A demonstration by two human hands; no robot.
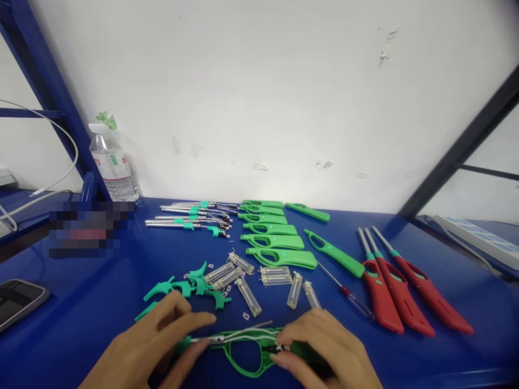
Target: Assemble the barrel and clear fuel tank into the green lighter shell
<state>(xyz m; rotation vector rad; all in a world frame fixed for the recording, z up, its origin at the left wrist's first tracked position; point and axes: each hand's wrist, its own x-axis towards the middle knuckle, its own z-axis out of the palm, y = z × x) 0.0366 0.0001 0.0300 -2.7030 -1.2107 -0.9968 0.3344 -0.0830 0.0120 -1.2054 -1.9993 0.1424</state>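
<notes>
A green half shell of a stick lighter [245, 373] lies at the front of the table between my hands. My left hand [162, 343] has its thumb on the end of a metal lighter tube [217, 340], its index finger stretched above; the other fingers curl under the palm. White wires [247, 334] run from the tube across the shell. My right hand [324, 348] pinches a small black igniter [279, 348] at the shell's handle, covering most of that end. Beyond my left hand lie several teal triggers [198, 278], and past them clear fuel tanks [248, 297].
Several green lighter shells [279, 241] lie in a column, with metal tube assemblies [186, 220] to their left. A screwdriver [357, 302] and red stick lighters [383, 302] lie at right. A water bottle [113, 167] stands at back left; a phone [20, 300] lies at the left edge.
</notes>
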